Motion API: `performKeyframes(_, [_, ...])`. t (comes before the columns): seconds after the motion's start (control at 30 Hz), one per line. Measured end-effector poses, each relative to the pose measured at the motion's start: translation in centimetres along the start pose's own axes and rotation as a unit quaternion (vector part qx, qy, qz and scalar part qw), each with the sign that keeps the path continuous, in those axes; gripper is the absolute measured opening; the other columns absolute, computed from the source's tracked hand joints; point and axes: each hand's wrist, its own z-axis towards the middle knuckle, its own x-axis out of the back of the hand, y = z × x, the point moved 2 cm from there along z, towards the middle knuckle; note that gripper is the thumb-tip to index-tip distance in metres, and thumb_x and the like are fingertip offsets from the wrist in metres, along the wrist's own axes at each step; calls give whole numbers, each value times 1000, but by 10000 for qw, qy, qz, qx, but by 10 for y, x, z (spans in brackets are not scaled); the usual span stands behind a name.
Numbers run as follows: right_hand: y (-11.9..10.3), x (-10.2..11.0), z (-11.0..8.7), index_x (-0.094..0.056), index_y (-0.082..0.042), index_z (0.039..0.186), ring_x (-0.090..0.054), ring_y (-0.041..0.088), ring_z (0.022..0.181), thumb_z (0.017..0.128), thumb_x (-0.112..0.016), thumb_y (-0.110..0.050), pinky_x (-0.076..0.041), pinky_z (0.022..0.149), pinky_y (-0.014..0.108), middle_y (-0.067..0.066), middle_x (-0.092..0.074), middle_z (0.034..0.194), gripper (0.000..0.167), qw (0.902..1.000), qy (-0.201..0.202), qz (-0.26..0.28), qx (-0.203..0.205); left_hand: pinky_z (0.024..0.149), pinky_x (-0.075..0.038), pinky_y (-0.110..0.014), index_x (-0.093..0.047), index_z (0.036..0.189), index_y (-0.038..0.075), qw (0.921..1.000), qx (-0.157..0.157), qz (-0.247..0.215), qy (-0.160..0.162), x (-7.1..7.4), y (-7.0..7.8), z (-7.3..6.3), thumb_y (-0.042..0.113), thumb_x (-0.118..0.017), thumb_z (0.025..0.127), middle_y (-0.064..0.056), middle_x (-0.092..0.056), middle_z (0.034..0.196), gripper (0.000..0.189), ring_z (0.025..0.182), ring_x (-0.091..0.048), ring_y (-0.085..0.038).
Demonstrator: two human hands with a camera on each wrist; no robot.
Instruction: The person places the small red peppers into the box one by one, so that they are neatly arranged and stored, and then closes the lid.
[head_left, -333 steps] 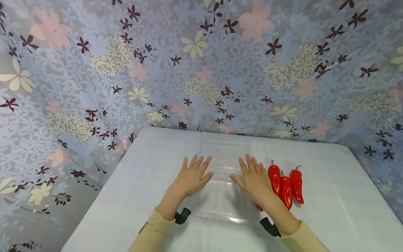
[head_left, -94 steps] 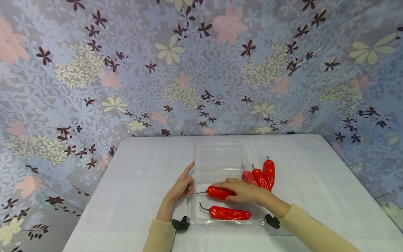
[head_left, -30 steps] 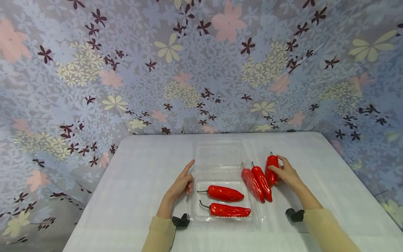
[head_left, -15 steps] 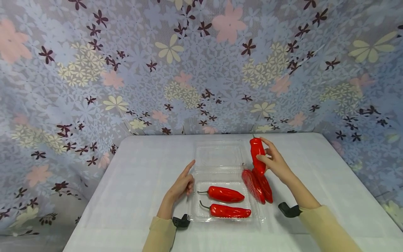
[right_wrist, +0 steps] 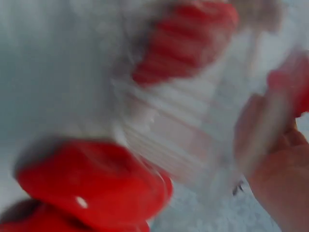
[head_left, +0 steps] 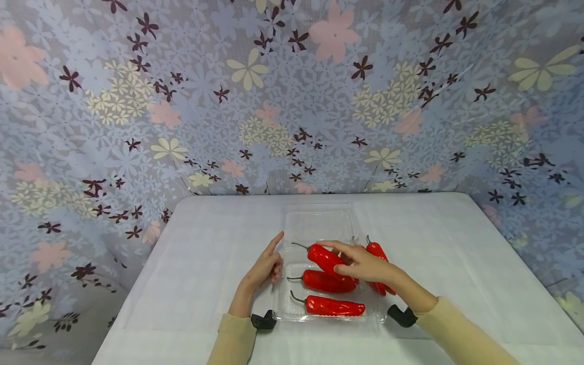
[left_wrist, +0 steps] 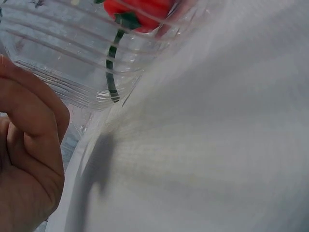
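Observation:
A clear plastic clamshell container (head_left: 284, 299) lies with its lid (head_left: 317, 223) laid back. Inside rest two long red peppers, a front pepper (head_left: 333, 306) and a middle pepper (head_left: 319, 280), stems to the left. My right hand (head_left: 362, 261) grips a third red pepper (head_left: 321, 257) between thumb and fingers, tilted above the container's rear part. In the blurred right wrist view this held pepper (right_wrist: 299, 87) shows at the edge. My left hand (head_left: 263, 268) is at the container's left side, index finger straight toward the hinge, other fingers loosely curled, gripping nothing visible.
More red peppers (head_left: 376, 249) lie on the table right of the container, partly hidden by my right hand. The white-covered table (head_left: 210, 238) meets a floral-patterned backdrop (head_left: 292, 101). A black wrist camera (head_left: 263, 320) sits on my left wrist, close to the container's front left corner.
My right hand has picked up the rightmost pepper, lifted it and carried it left over the container, turning its stem leftward. The left hand has stayed still over the last second.

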Motion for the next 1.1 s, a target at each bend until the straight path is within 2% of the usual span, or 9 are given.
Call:
performKeyframes(0.13, [5, -13, 1, -40, -26, 144, -50, 23, 108, 87, -59, -14, -51, 80, 32, 0, -52, 125, 61, 9985, -511, -173, -11, 36, -34, -19, -13, 153, 23, 10000, 15, -7, 3, 1, 0, 1, 4, -36, 86, 3, -36, 52, 73, 40, -39, -7])
performKeyframes(0.23, [7, -19, 1, -42, -28, 142, -48, 20, 111, 86, -59, -15, -48, 86, 32, -4, -49, 131, 60, 9968, -724, -341, 10, 36, -34, -19, -13, 153, 23, 10000, 20, -20, 3, 1, -1, 2, 4, -36, 86, 3, -35, 52, 73, 40, -39, -7])
performKeyframes(0.37, [8, -24, 1, -47, -28, 140, -50, 15, 106, 85, -60, -15, -48, 85, 31, -6, -52, 127, 58, 9942, -907, -561, 139, 36, -34, -19, -15, 152, 26, 10000, 50, 13, 38, 1, -1, 2, 5, -36, 86, 2, -35, 53, 73, 41, -39, -8])
performKeyframes(0.5, [9, -28, -2, -50, -28, 138, -51, 12, 98, 83, -61, -16, -48, 80, 30, -8, -54, 116, 57, 9889, -976, -1086, 260, 36, -34, -19, -17, 152, 29, 9999, 100, 46, 92, 1, 0, 1, 6, -37, 86, 3, -36, 53, 72, 41, -39, -8])
performKeyframes(0.63, [8, -31, -4, -52, -34, 135, -48, 14, 104, 83, -64, -19, -47, 85, 37, -7, -53, 117, 56, 9816, -904, -1674, 132, 36, -35, -19, -15, 152, 25, 9999, 83, 48, 78, 1, 0, 1, 6, -37, 85, 3, -36, 52, 73, 40, -39, -7])
performKeyframes(0.77, [4, -34, -4, -56, -33, 131, -48, 15, 105, 82, -67, -22, -45, 87, 42, -5, -55, 115, 51, 9682, -822, -2357, 153, 36, -35, -19, -14, 153, 24, 9999, 95, 68, 80, 1, 0, 1, 5, -37, 85, 3, -36, 52, 74, 40, -39, -7])
performKeyframes(0.9, [3, -37, -5, -59, -31, 128, -48, 13, 101, 82, -68, -23, -45, 86, 38, -8, -55, 110, 47, 9569, -813, -2774, 267, 38, -36, -20, -10, 153, 20, 9998, 176, 37, -77, -5, 16, -7, 1, -35, 87, 2, -36, 53, 73, 42, -40, -7])
performKeyframes(1.0, [2, -34, -5, -61, -28, 127, -50, 12, 98, 84, -68, -24, -47, 85, 34, -8, -56, 108, 43, 9638, -739, -2546, 289, 39, -37, -20, -7, 153, 16, 9996, 211, 9, -210, -9, 28, -13, -1, -34, 88, 1, -37, 54, 73, 42, -41, -8])
performKeyframes(1.1, [-1, -23, -5, -61, -21, 126, -53, 11, 92, 86, -67, -24, -49, 79, 30, -5, -58, 107, 40, 9764, -384, -2103, 314, 39, -37, -20, -6, 153, 16, 9996, 200, 22, -222, -9, 29, -13, -1, -33, 88, 1, -37, 54, 73, 43, -41, -8])
